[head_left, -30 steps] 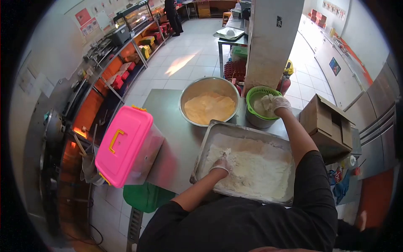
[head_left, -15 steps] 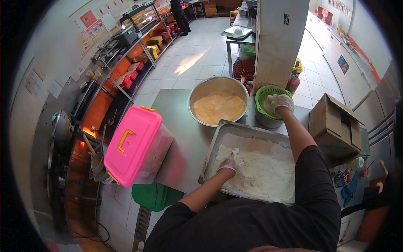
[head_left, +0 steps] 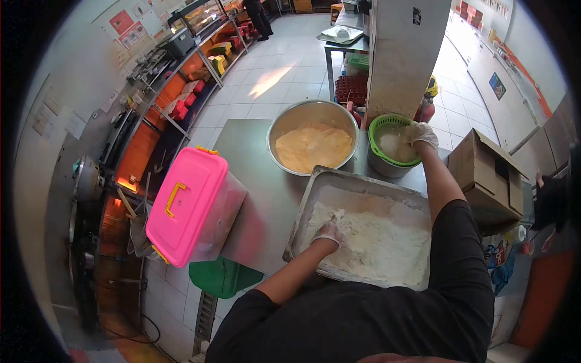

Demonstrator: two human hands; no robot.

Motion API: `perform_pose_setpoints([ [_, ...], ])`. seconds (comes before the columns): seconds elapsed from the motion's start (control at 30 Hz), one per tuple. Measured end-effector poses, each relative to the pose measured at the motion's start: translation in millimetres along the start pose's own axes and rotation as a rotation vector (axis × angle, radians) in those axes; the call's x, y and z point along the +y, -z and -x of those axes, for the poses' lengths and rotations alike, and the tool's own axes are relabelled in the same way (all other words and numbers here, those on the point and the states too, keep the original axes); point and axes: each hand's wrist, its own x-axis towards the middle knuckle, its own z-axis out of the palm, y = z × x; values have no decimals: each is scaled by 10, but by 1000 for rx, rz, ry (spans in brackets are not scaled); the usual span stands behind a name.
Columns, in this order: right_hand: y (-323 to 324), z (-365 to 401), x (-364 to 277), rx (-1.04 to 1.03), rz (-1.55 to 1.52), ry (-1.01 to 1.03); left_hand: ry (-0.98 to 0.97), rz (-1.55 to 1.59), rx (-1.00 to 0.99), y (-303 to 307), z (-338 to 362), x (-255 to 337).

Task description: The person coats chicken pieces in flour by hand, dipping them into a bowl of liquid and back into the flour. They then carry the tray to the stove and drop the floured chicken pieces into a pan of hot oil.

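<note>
My left hand (head_left: 328,235), in a clear glove, rests in white flour (head_left: 381,242) at the left side of a large metal tray (head_left: 295,224). Flour covers its fingertips, so whether they hold anything is hidden. At the tray's far right corner, my gloved right hand (head_left: 425,137) closes on the right rim of a green basket (head_left: 374,128). That basket sits inside a grey bucket (head_left: 387,169), with cloudy pale liquid in it. Left of the bucket stands a steel bowl (head_left: 275,142) of pale orange batter-like mixture (head_left: 311,148).
A clear box with a pink lid (head_left: 187,206) stands at the table's left edge, above a green bin (head_left: 224,278). An open cardboard box (head_left: 490,175) is on the right. A pillar (head_left: 402,60) rises behind the bucket. Another person (head_left: 259,18) stands far back; one more is at the right edge.
My right hand has shifted from over the basket's inside to its right rim, uncovering the liquid. My left hand stays in the flour. The view has tilted slightly.
</note>
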Motion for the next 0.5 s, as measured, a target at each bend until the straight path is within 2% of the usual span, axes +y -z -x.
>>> perform_pose_setpoints([
  [0.07,-373,-396,338,5,44,-153,59,124,2,-92,-58,-49],
  [0.17,-211,-111,189,73,88,-104,112,208,-26,-83,-73,-17],
  [0.27,-171,-179,198,-44,280,-56,77,181,-3,-124,-94,-73],
  [0.37,49,-115,78,-248,609,119,0,53,17,-143,-94,-103],
  [0.47,153,7,-72,-111,235,-32,-10,6,2,-92,-75,-57],
  [0.5,176,80,-97,-78,222,-20,1,11,-4,-80,-68,-44],
])
